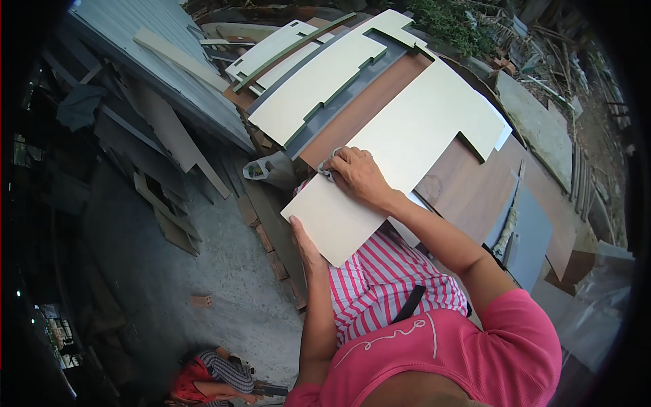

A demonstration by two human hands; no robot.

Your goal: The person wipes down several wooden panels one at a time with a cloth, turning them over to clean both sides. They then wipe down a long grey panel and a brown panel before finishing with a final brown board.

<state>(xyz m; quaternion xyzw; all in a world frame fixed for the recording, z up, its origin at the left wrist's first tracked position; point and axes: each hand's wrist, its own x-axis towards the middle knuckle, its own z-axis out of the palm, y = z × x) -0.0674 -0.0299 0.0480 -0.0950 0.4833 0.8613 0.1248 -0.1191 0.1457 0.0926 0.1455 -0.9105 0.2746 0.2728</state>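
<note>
A long cream-coloured board (420, 142) with notches cut in its edges lies slantwise in front of me, its near end over my lap. My left hand (308, 247) grips the near left corner, thumb along the edge and the other fingers hidden below. Bunched in my right hand (361, 178) is a greyish cloth (327, 166), pressed against the board's left edge. Beyond that edge rests a second cut cream board (319, 85), with a brown panel (369, 108) showing between the two.
More panels lie under and behind the boards, including a brown sheet (468, 180) and a grey one (529, 247) with a rope-wrapped stick (508, 227). To the left are a corrugated metal sheet (163, 68), scrap boards (176, 136) and a loose brick (201, 300) on the concrete floor.
</note>
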